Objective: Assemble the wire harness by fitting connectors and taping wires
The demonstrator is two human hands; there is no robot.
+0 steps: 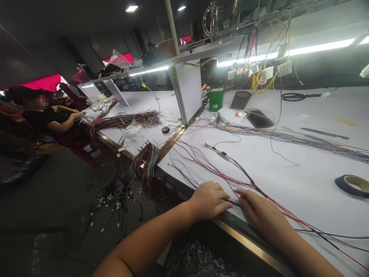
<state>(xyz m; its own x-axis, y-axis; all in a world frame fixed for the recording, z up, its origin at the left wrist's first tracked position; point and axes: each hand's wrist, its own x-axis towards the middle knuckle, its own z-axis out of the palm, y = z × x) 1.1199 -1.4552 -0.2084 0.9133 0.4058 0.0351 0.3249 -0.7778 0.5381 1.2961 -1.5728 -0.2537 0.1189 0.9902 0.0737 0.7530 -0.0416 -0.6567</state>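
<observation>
In the left hand (209, 201), a short length of black cable (236, 203), pinched between thumb and curled fingers just above the table's near edge. At its other end, the right hand (261, 213), low and palm down, fingers close together and near the cable; grip partly hidden, so impossible to tell whether closed on it.

Beneath, a white table (288, 165), reaching to the right. Beyond its left end, a co-worker (42, 117), beside a large heap of wires (127, 120). Over the near edge, left of the hands, a hanging bundle (148, 161). Across the middle, slanting toward the lower right, red wires (215, 168) and a black cord (243, 169) with a white plug (207, 145). Toward the far edge, a green box (216, 100) and black scissors (294, 97); near the right edge, a tape roll (353, 185).

Cable probably light, bendable yet springy, a little slick; best held near the middle of the exposed span, between fingertips. Loose red wires likely softer and quick to tangle; plug better held by its body than pulled by its leads.
</observation>
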